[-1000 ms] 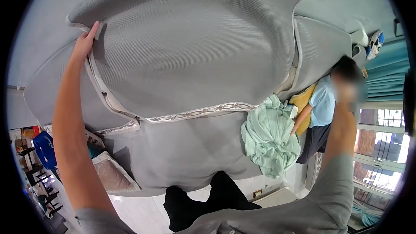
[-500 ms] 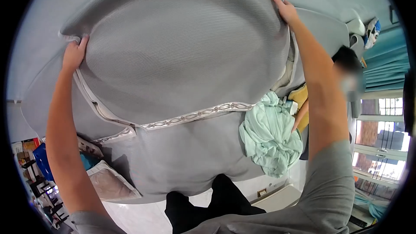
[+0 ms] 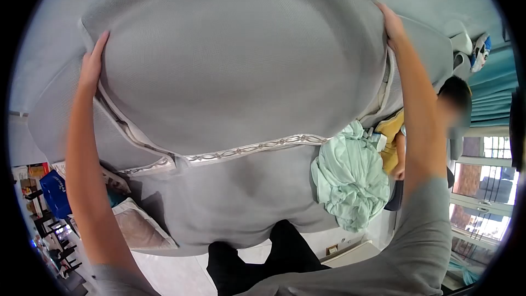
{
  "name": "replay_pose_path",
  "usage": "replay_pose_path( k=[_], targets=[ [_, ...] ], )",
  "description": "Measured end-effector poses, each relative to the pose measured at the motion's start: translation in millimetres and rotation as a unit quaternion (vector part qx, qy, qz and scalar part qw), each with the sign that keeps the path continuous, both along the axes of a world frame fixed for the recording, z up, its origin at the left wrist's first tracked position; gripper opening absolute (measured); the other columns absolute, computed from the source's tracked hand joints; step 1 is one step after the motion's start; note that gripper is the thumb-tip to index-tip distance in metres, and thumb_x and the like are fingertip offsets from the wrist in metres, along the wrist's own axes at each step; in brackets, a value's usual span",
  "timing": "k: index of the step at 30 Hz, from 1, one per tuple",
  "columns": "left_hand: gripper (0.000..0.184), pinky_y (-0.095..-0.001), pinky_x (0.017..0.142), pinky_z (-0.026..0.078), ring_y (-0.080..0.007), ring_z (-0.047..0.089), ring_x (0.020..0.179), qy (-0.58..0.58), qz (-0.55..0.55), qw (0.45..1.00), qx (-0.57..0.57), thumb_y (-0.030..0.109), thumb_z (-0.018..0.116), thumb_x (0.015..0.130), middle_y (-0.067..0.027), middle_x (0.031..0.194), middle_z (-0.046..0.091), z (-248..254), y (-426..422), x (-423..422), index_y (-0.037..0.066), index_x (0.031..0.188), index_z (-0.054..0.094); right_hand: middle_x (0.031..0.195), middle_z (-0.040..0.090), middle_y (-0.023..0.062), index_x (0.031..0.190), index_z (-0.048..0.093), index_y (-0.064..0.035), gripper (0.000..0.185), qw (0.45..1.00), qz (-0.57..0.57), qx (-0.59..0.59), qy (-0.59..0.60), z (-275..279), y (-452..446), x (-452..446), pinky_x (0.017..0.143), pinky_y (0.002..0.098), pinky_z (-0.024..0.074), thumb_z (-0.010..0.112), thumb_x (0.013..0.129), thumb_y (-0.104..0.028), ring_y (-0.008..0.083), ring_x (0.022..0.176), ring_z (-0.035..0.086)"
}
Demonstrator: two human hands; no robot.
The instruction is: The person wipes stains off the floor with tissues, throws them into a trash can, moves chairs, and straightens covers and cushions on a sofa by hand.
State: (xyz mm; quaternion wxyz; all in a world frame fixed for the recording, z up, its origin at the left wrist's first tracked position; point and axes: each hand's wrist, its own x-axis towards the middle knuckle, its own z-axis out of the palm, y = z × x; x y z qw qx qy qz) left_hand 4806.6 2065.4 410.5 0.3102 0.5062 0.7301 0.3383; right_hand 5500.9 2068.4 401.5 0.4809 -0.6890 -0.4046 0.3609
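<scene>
A large grey ribbed sofa cover (image 3: 241, 71) with a patterned trim along its front edge spreads between my hands. My left hand (image 3: 93, 63) grips its left side, the thumb on top and the other fingers hidden at the edge. At the upper right, my right hand (image 3: 391, 26) is closed on the opposite side, its fingers partly out of sight. The cover lies over a grey sofa (image 3: 235, 192), whose smooth front shows below the trim. A crumpled mint-green cloth (image 3: 350, 178) rests on the sofa's right part, apart from both hands.
Another person (image 3: 455, 96) in a yellow top sits beyond my right arm, one hand near the green cloth. A beige cushion (image 3: 139, 225) leans at the lower left, near a blue box (image 3: 55, 193). Teal curtains (image 3: 496, 79) hang at the right.
Both hands have shifted, the right one outward and slightly down, and the cover between them looks flatter and wider. The other person's hand has moved down beside the green cloth.
</scene>
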Motion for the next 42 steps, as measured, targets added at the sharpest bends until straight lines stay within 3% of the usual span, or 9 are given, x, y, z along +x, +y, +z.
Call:
replay_pose_path(
  k=[8,15,18,21,25,30,35,38,42],
  targets=[
    [0.048,-0.0265,0.077,0.043,-0.0133,0.056,0.08,-0.033,0.09,0.989,0.111,0.039,0.065,0.088,-0.0088,0.087,0.067,10.8,-91.6,6.9,-0.008,0.099,0.068,0.114,0.062,0.0091,0.116,0.06,0.0,0.036,0.983,-0.043,0.133,0.117,1.4,-96.0,0.2,0.087,0.0267,0.0433,0.058,0.091,-0.026,0.0166,0.103,0.056],
    [0.033,-0.0244,0.069,0.041,-0.0091,0.049,0.072,0.079,0.088,0.977,0.177,0.028,0.059,0.092,-0.002,0.073,0.058,-13.0,-136.5,5.0,-0.005,0.092,0.065,0.077,0.063,0.0044,0.081,0.065,-0.0012,0.028,0.977,-0.086,0.006,-0.197,6.8,-102.0,28.3,0.064,0.0303,0.0423,0.058,0.09,-0.027,0.0121,0.072,0.055],
    [0.03,-0.0263,0.067,0.041,-0.0111,0.045,0.069,0.096,0.098,0.974,0.18,0.023,0.056,0.092,-0.0062,0.07,0.054,-1.8,-118.0,7.9,-0.006,0.089,0.063,0.071,0.066,0.0156,0.075,0.067,0.0004,0.031,0.906,-0.111,-0.005,-0.407,10.3,-56.6,77.0,0.062,0.0351,0.044,0.06,0.084,-0.028,0.0228,0.069,0.063],
    [0.032,-0.031,0.066,0.041,-0.0157,0.042,0.068,0.111,0.108,0.981,0.117,0.025,0.056,0.089,-0.0134,0.069,0.052,-6.1,-86.0,-8.8,-0.007,0.087,0.06,0.078,0.068,0.0211,0.079,0.07,0.0009,0.031,0.657,-0.008,-0.226,-0.719,23.9,-5.9,171.2,0.067,0.0384,0.0462,0.059,0.082,-0.028,0.0314,0.075,0.065],
    [0.041,-0.0397,0.076,0.045,-0.0295,0.058,0.075,0.136,0.119,0.972,0.147,0.033,0.054,0.087,-0.0234,0.081,0.064,-5.3,-21.2,-7.6,-0.007,0.091,0.062,0.085,0.068,0.0202,0.083,0.071,0.0012,0.042,0.91,-0.147,-0.002,-0.387,31.7,-3.6,99.4,0.078,0.0374,0.0482,0.058,0.087,-0.038,0.0316,0.083,0.065],
    [0.048,-0.0454,0.094,0.044,-0.0414,0.058,0.104,0.403,0.222,0.864,0.205,0.038,0.046,0.091,-0.0276,0.112,0.062,-64.9,51.7,10.0,-0.002,0.111,0.062,0.134,0.053,0.0137,0.126,0.056,-0.0035,0.069,0.681,0.124,0.343,-0.635,5.9,-63.8,-131.8,0.101,0.0482,0.0368,0.058,0.085,-0.059,0.0324,0.122,0.048],
    [0.074,-0.0379,0.118,0.018,-0.0311,0.021,0.145,0.304,0.059,0.935,0.174,0.035,0.058,0.092,-0.0198,0.156,0.019,-57.3,-38.7,52.1,0.007,0.15,0.024,0.143,0.044,0.0141,0.139,0.042,-0.0062,0.074,0.678,0.087,0.373,-0.627,-58.0,-34.1,-147.4,0.106,0.0591,0.0243,0.051,0.087,-0.059,0.0344,0.132,0.038],
    [0.048,-0.0475,0.103,0.037,-0.0489,0.045,0.121,0.337,-0.062,0.87,0.354,0.026,0.053,0.093,-0.034,0.132,0.046,-122.1,-116.2,15.8,-0.003,0.132,0.047,0.147,0.039,0.016,0.143,0.036,-0.0049,0.078,0.724,0.03,0.309,-0.616,-75.0,-62.1,-151.4,0.108,0.0612,0.0203,0.05,0.088,-0.059,0.0366,0.135,0.033],
    [0.053,-0.0485,0.105,0.037,-0.0438,0.039,0.131,0.26,-0.115,0.957,0.065,0.027,0.062,0.088,-0.0299,0.143,0.037,-271.8,-339.9,15.5,0.001,0.133,0.049,0.15,0.028,0.026,0.145,0.026,0.0059,0.091,0.748,0.008,0.19,-0.636,-169.5,-152.5,-156.7,0.11,0.058,0.0201,0.052,0.087,-0.059,0.0443,0.138,0.024]
  ],
)
